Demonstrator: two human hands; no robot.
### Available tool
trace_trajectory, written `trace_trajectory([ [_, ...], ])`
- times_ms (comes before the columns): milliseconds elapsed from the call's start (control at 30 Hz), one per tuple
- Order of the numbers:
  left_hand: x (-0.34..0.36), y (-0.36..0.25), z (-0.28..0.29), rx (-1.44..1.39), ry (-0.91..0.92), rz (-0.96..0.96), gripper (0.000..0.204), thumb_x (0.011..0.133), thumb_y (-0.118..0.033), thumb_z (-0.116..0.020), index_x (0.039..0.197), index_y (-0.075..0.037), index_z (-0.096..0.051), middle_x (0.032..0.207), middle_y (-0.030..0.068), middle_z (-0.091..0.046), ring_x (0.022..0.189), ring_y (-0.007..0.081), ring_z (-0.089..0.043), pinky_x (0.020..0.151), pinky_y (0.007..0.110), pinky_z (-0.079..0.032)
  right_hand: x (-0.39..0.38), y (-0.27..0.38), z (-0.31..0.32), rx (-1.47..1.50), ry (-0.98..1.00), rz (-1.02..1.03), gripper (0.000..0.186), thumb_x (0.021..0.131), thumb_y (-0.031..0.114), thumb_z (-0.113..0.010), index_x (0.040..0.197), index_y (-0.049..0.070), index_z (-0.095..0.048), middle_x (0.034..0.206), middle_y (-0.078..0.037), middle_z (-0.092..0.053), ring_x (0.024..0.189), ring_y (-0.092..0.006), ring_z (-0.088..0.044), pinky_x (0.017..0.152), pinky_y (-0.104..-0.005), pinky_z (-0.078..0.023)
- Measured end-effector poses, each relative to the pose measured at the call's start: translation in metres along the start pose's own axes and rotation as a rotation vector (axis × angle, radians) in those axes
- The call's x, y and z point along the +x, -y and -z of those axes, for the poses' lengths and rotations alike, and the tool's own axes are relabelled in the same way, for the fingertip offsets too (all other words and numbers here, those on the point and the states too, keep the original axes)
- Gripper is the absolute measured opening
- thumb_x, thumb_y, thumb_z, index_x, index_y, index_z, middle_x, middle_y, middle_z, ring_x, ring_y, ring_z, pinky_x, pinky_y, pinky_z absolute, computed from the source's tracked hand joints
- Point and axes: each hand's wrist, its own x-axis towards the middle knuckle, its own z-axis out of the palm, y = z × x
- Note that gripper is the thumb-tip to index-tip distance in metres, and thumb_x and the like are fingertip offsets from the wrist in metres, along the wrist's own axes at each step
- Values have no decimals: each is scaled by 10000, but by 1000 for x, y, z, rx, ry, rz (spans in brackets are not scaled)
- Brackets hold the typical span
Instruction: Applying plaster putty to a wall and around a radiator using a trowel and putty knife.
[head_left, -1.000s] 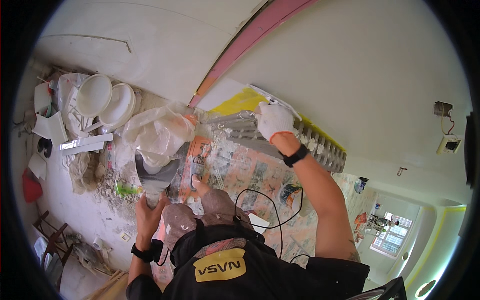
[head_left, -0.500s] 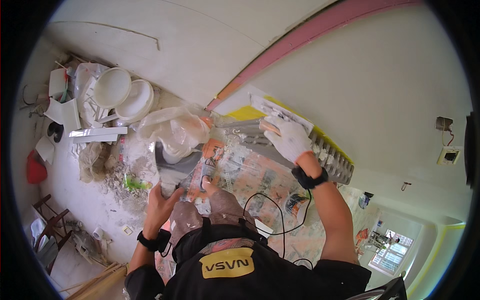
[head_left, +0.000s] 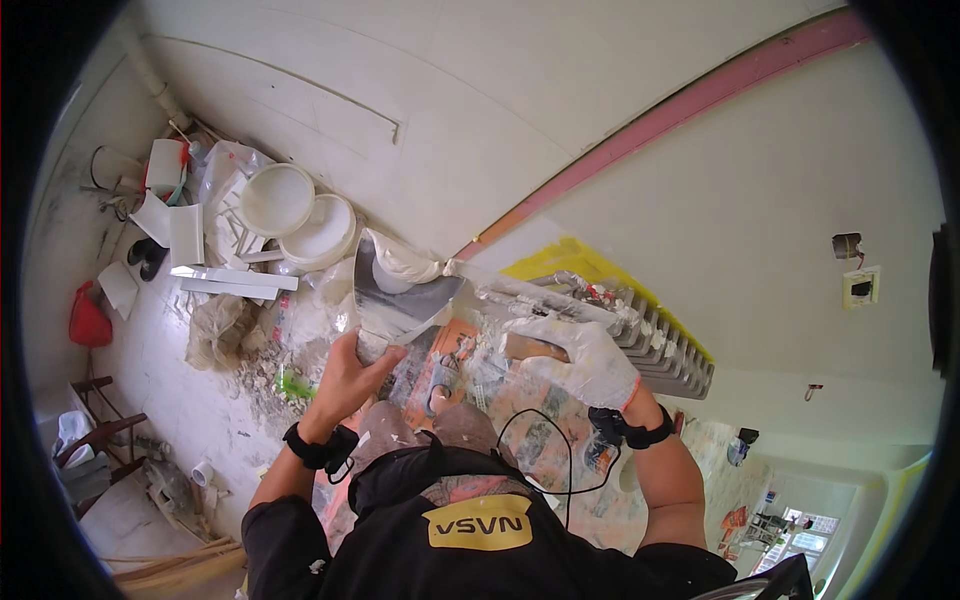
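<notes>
My bare left hand [head_left: 355, 378] is closed around the handle of a wide steel scraper [head_left: 400, 300] that carries a lump of white paste [head_left: 405, 262]. In my gloved right hand [head_left: 570, 360] is the wooden handle [head_left: 530, 347] of a flat trowel; its pale blade points toward the scraper, and I cannot tell whether they touch. Beyond that hand a grey ribbed radiator [head_left: 680, 365] runs along the wall, below a yellow patch [head_left: 545, 258].
White buckets [head_left: 275, 200], boards, bags and rubble crowd the floor at left, near a wooden chair [head_left: 95, 420]. Printed sheeting [head_left: 535, 395] lies underfoot, with a black cable [head_left: 545, 420]. A pink strip [head_left: 640, 130] crosses the wall. An open socket box [head_left: 860, 285] is at right.
My right hand has come down from the wall beside the radiator toward my left hand. The loaded scraper has risen and moved right. The whole view has shifted a little.
</notes>
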Motion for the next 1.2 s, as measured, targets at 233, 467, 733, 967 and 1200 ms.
trace_trajectory([
  [233,-32,-9,41,82,-195,-82,305,900,-140,-772,1113,54,-670,942,134,-766,823,173,-703,753,338,-548,-2,22,-37,-220,53,78,437,897,143,-705,1314,20,-660,1240,-128,-723,1098,-203,-680,951,-337,-525],
  [467,-53,8,66,190,-346,-234,277,894,-100,-768,1126,22,-676,950,194,-755,820,231,-736,749,349,-553,10,53,-58,410,-57,14,419,896,31,-597,1304,-56,-634,1416,-164,-602,1264,-233,-584,1031,-377,-497],
  [733,-76,20,93,209,-232,-166,266,883,-90,-777,1094,28,-668,941,153,-753,800,185,-695,736,347,-548,25,65,-76,765,-52,-175,370,953,57,-568,1298,-72,-611,1015,-84,-724,886,-148,-672,812,-299,-541],
  [967,-85,10,107,-199,-118,129,243,937,-151,-752,1050,3,-603,698,21,-615,510,60,-516,451,236,-385,32,74,-87,449,-132,33,406,979,105,-574,1350,-60,-591,1006,-83,-694,599,-72,-488,549,-235,-395],
  [1200,-82,30,115,-305,-166,148,225,947,-180,-752,1028,-17,-620,672,-35,-582,500,44,-484,438,240,-356,54,81,-95,124,-80,470,453,892,155,-688,1290,-56,-646,1305,-193,-641,1304,-294,-549,1108,-389,-408],
])
